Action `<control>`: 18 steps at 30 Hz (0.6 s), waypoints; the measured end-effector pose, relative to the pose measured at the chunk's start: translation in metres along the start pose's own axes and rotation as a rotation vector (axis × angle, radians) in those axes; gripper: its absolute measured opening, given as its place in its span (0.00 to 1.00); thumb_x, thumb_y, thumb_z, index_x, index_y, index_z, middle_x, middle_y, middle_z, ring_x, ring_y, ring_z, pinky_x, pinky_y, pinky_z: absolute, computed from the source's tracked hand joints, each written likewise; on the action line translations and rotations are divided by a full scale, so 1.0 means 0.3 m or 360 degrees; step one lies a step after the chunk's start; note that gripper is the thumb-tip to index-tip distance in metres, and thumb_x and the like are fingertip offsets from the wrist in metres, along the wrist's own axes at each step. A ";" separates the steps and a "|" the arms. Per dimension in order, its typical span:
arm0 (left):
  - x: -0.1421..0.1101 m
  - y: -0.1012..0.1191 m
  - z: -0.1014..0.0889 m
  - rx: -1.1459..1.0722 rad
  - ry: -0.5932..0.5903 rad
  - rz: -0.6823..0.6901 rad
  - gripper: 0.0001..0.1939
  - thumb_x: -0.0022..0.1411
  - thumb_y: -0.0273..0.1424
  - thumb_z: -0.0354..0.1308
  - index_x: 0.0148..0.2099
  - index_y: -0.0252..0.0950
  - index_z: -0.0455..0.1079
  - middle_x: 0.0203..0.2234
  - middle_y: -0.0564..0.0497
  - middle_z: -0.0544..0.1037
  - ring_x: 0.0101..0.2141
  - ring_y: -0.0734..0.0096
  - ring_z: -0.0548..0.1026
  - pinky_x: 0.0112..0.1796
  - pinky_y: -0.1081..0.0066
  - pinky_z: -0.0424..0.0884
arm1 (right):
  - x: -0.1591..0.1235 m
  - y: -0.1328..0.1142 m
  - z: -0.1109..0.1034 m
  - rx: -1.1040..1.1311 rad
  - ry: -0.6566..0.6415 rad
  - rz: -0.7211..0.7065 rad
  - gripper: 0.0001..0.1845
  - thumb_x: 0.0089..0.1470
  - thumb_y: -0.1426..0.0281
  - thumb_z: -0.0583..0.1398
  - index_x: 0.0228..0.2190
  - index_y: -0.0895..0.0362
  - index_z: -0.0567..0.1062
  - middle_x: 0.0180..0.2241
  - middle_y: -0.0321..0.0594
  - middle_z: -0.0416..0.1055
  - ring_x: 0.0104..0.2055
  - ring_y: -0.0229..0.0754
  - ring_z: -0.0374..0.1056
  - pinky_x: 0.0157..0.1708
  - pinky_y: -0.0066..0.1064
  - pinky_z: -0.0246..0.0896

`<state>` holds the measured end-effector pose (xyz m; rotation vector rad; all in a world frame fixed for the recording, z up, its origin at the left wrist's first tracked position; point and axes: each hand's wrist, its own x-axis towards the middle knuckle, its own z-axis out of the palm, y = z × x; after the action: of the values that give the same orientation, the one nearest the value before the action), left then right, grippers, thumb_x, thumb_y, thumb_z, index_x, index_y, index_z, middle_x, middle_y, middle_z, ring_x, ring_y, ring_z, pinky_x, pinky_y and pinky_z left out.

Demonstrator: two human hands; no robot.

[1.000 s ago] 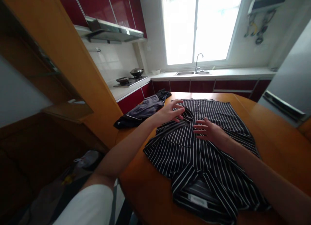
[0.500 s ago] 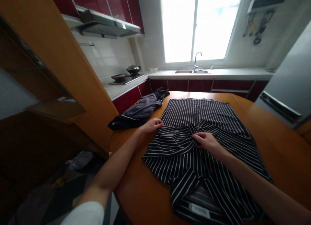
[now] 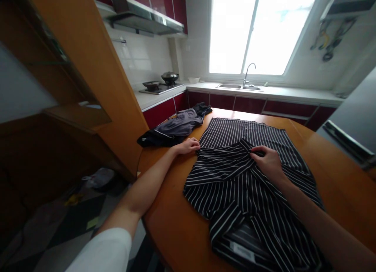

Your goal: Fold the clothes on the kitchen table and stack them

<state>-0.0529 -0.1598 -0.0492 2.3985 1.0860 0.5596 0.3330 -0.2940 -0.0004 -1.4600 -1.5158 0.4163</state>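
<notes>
A black shirt with thin white stripes (image 3: pixel 235 178) lies spread on a round wooden table (image 3: pixel 179 233), its collar and label toward me. A sleeve is folded across its middle. My left hand (image 3: pixel 188 146) is closed on the sleeve's left edge at the side of the shirt. Near the shirt's centre my right hand (image 3: pixel 268 160) is closed, pinching the folded sleeve's cuff end.
A crumpled grey and dark garment (image 3: pixel 176 128) lies at the table's far left edge. Behind are a kitchen counter with a sink and tap (image 3: pixel 246 81), a stove with pans (image 3: pixel 160 84), a bright window and a wooden partition (image 3: pixel 88 68) on the left. A fridge (image 3: pixel 352 123) stands at right.
Both hands went from open and hovering over the shirt to closed on the folded sleeve. The right hand has shifted slightly farther from me with the cuff.
</notes>
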 end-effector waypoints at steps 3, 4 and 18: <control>0.003 -0.002 0.019 0.0049 0.0073 -0.0025 0.20 0.65 0.47 0.58 0.35 0.36 0.79 0.40 0.46 0.76 0.43 0.66 0.74 0.50 0.70 0.68 | -0.011 0.098 0.024 -0.0047 -0.0088 0.0073 0.16 0.43 0.64 0.61 0.33 0.60 0.82 0.34 0.46 0.81 0.37 0.50 0.75 0.43 0.40 0.67; 0.006 -0.003 0.027 0.0074 0.0106 -0.0049 0.20 0.65 0.46 0.58 0.34 0.36 0.79 0.40 0.46 0.76 0.42 0.66 0.74 0.49 0.69 0.68 | -0.014 0.120 0.030 -0.0055 -0.0114 0.0099 0.16 0.43 0.65 0.61 0.33 0.60 0.82 0.34 0.46 0.81 0.38 0.50 0.75 0.44 0.41 0.67; 0.041 0.028 0.100 0.0322 0.0354 -0.0314 0.18 0.71 0.38 0.51 0.35 0.37 0.78 0.43 0.45 0.73 0.46 0.58 0.68 0.50 0.59 0.62 | 0.049 0.065 -0.014 -0.0268 -0.0019 0.0005 0.19 0.53 0.68 0.57 0.41 0.62 0.83 0.40 0.50 0.80 0.40 0.50 0.74 0.45 0.40 0.67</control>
<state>-0.0244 -0.1622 -0.0670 2.4006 1.5219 0.6880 0.3501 -0.2778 -0.0077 -1.5925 -1.5891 0.3055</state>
